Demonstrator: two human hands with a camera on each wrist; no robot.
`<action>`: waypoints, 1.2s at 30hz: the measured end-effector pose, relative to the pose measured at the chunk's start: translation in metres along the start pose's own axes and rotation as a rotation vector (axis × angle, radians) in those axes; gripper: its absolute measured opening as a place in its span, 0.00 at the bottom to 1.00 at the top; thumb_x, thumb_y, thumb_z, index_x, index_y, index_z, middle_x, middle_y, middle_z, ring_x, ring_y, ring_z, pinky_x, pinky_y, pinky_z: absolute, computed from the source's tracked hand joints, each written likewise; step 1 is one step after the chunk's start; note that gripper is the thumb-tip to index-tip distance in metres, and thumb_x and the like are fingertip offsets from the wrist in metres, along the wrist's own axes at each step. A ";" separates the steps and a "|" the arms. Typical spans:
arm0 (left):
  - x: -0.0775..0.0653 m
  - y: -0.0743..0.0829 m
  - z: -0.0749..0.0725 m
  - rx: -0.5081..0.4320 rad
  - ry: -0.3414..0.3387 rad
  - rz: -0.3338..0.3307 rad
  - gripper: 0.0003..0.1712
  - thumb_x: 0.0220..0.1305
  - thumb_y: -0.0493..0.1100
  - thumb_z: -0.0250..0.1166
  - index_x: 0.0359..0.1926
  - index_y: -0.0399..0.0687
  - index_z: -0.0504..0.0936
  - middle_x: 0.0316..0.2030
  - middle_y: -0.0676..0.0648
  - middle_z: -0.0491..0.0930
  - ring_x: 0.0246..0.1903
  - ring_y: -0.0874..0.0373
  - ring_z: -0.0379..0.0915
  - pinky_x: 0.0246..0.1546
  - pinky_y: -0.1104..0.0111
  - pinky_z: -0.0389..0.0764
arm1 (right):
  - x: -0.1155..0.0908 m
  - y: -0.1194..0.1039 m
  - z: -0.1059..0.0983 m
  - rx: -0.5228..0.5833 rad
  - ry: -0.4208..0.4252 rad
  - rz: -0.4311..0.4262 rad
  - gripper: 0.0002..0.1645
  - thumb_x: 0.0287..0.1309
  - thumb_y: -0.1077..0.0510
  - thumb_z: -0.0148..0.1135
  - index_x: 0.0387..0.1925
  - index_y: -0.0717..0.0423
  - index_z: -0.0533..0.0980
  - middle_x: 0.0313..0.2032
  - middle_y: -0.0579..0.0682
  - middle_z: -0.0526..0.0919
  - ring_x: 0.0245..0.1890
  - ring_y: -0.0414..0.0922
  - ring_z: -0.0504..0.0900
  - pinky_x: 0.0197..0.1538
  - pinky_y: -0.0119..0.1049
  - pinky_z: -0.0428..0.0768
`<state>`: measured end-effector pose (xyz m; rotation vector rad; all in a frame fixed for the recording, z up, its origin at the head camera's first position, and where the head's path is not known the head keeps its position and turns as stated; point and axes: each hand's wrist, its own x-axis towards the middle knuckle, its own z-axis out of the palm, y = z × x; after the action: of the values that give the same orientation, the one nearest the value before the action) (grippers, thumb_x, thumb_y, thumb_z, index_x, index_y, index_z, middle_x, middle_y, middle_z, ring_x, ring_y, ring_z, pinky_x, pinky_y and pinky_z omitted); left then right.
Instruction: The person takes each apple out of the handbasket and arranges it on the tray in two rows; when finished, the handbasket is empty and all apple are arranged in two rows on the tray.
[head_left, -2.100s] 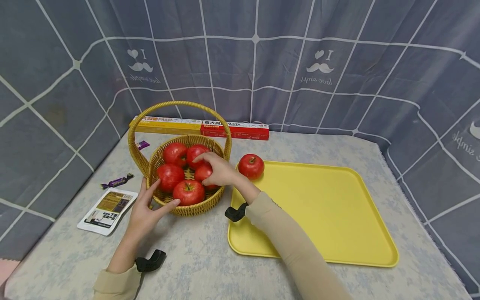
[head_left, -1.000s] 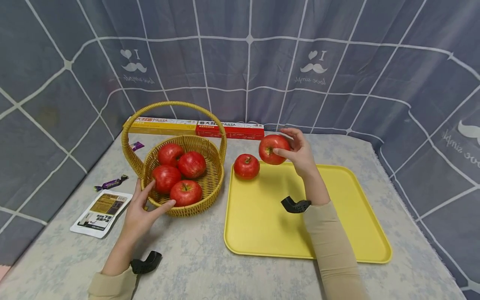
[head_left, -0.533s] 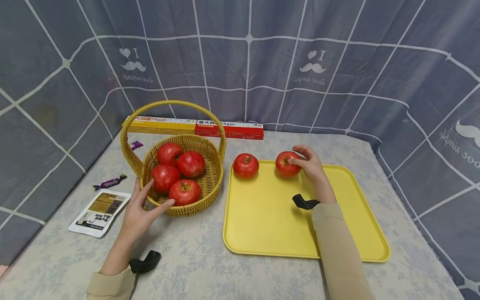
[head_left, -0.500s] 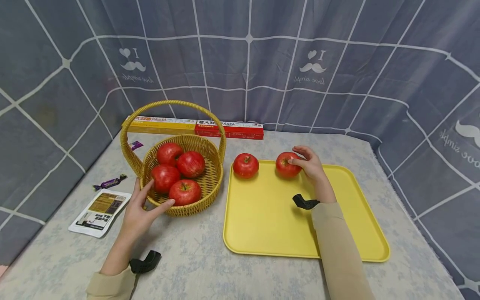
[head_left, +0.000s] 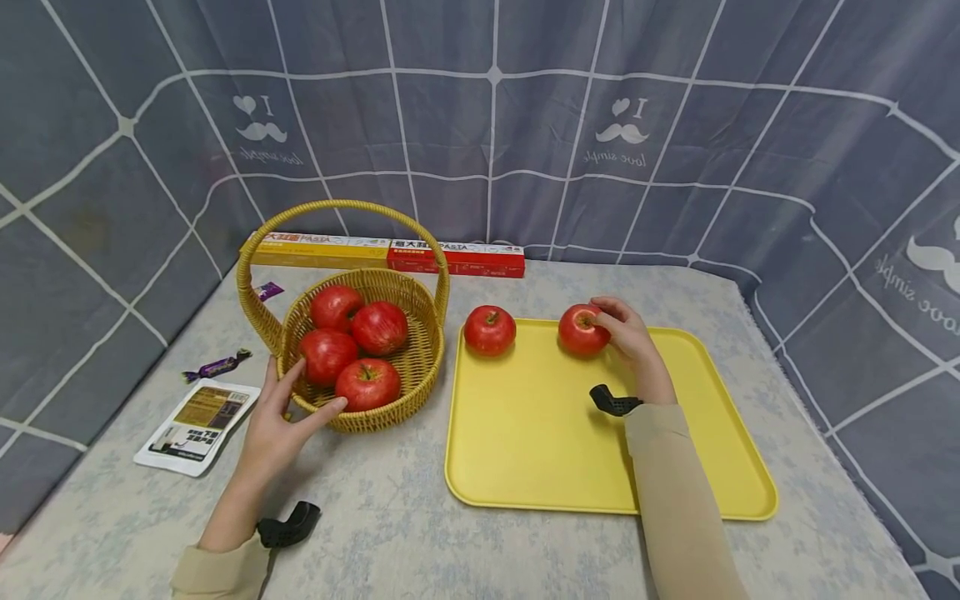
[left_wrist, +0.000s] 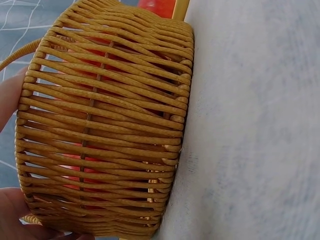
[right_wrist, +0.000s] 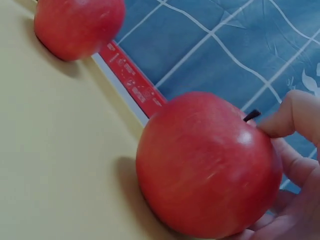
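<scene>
My right hand [head_left: 628,340] holds a red apple [head_left: 582,330] at the back edge of the yellow tray [head_left: 540,450]. In the right wrist view the thumb touches the held apple [right_wrist: 210,167] by its stem, and fingers reach round its far side. To its left, another apple [head_left: 490,331] sits at the tray's back left corner. Several more apples [head_left: 368,384] lie in the wicker basket [head_left: 390,414]. My left hand [head_left: 279,433] grips the basket's near left rim. The left wrist view shows fingers at the rim of the woven side [left_wrist: 105,125].
Behind the basket lie a yellow pasta box [head_left: 322,250] and a red pasta box [head_left: 465,259]. Left of it are a purple wrapped candy [head_left: 217,366], another purple wrapper [head_left: 268,291] and a white packet with a printed label [head_left: 198,425]. A patterned curtain [head_left: 540,125] surrounds the table.
The right hand has lifted an apple out of the basket, carried it right and lowered it to the tray's back edge. My left hand stays at the basket rim.
</scene>
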<state>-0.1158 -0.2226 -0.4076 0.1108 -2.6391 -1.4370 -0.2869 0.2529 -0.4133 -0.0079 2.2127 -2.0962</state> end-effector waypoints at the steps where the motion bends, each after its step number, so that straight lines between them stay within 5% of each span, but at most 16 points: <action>1: 0.000 0.000 0.000 0.003 -0.001 0.000 0.52 0.57 0.55 0.67 0.73 0.44 0.49 0.72 0.41 0.25 0.68 0.34 0.38 0.61 0.41 0.53 | 0.000 -0.001 -0.001 -0.026 0.009 0.015 0.27 0.64 0.61 0.53 0.63 0.65 0.62 0.49 0.46 0.68 0.47 0.40 0.69 0.46 0.25 0.73; 11: 0.000 0.000 -0.001 0.021 -0.011 -0.014 0.52 0.58 0.57 0.66 0.73 0.44 0.48 0.72 0.42 0.24 0.68 0.34 0.38 0.61 0.39 0.52 | -0.007 -0.012 -0.005 -0.322 -0.001 0.069 0.29 0.67 0.53 0.50 0.64 0.63 0.62 0.63 0.62 0.62 0.60 0.56 0.63 0.58 0.46 0.69; 18: -0.001 0.002 -0.001 0.023 -0.017 -0.014 0.52 0.58 0.57 0.66 0.73 0.44 0.47 0.72 0.42 0.23 0.68 0.35 0.37 0.61 0.38 0.50 | -0.025 -0.037 0.008 -0.606 0.129 -0.169 0.26 0.64 0.56 0.53 0.61 0.62 0.66 0.63 0.63 0.63 0.64 0.61 0.60 0.63 0.55 0.62; 23: 0.000 0.001 -0.001 0.021 -0.014 -0.007 0.52 0.58 0.57 0.66 0.73 0.43 0.48 0.72 0.42 0.24 0.68 0.34 0.37 0.60 0.38 0.51 | -0.040 -0.062 0.038 -0.491 0.165 -0.367 0.22 0.63 0.58 0.56 0.57 0.61 0.70 0.60 0.60 0.68 0.62 0.55 0.65 0.62 0.51 0.65; 28: 0.000 -0.001 -0.001 0.016 -0.005 0.002 0.52 0.57 0.56 0.66 0.73 0.43 0.48 0.72 0.41 0.24 0.68 0.34 0.37 0.60 0.37 0.50 | -0.055 -0.078 0.083 -0.266 -0.002 -0.527 0.18 0.62 0.64 0.58 0.53 0.66 0.72 0.53 0.61 0.74 0.56 0.52 0.73 0.59 0.45 0.71; 36: 0.000 -0.001 0.000 0.010 -0.004 0.006 0.52 0.58 0.56 0.66 0.73 0.43 0.48 0.72 0.42 0.24 0.68 0.34 0.37 0.60 0.37 0.51 | -0.063 -0.071 0.161 -0.208 -0.398 -0.526 0.17 0.60 0.66 0.58 0.51 0.67 0.73 0.50 0.62 0.77 0.51 0.55 0.76 0.53 0.39 0.75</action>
<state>-0.1155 -0.2235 -0.4085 0.1017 -2.6478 -1.4234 -0.2172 0.0931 -0.3472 -1.0253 2.3212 -1.8250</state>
